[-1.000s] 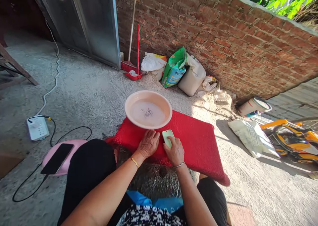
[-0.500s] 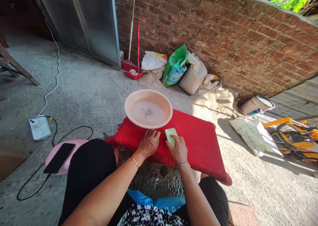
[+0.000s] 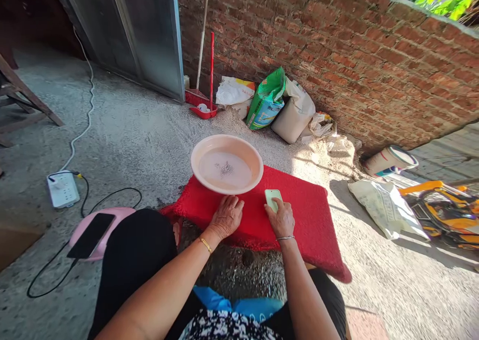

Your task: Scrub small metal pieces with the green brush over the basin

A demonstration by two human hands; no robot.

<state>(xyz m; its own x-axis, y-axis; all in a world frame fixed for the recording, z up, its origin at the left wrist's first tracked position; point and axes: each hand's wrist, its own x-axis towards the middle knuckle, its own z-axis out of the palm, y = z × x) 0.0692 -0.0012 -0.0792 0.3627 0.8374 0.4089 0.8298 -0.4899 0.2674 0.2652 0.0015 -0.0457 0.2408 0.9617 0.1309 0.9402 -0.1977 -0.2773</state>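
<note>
A thick red cloth (image 3: pixel 299 200) lies spread over a low support in front of me. Flat on its near left part rests my left hand (image 3: pixel 227 214), open, fingertips just below the basin's rim. My right hand (image 3: pixel 281 219) is closed on a pale green, rounded-rectangular scrub brush (image 3: pixel 272 196), pressed against the cloth; its underside is hidden. At the cloth's far left corner stands a peach-coloured plastic basin (image 3: pixel 258 156) holding cloudy water.
On the left, a black phone (image 3: pixel 92 235) lies on a pink stool (image 3: pixel 121 213), its cable running near a white power strip (image 3: pixel 63 189). A red dustpan (image 3: pixel 205 112) and several sacks (image 3: pixel 295 114) line the brick wall (image 3: pixel 337 56). A bucket (image 3: pixel 389 160) lies tilted at right.
My right hand has slid the scrub brush to the right across the red cloth, away from my left hand. My left hand keeps its place on the cloth; the view has shifted slightly.
</note>
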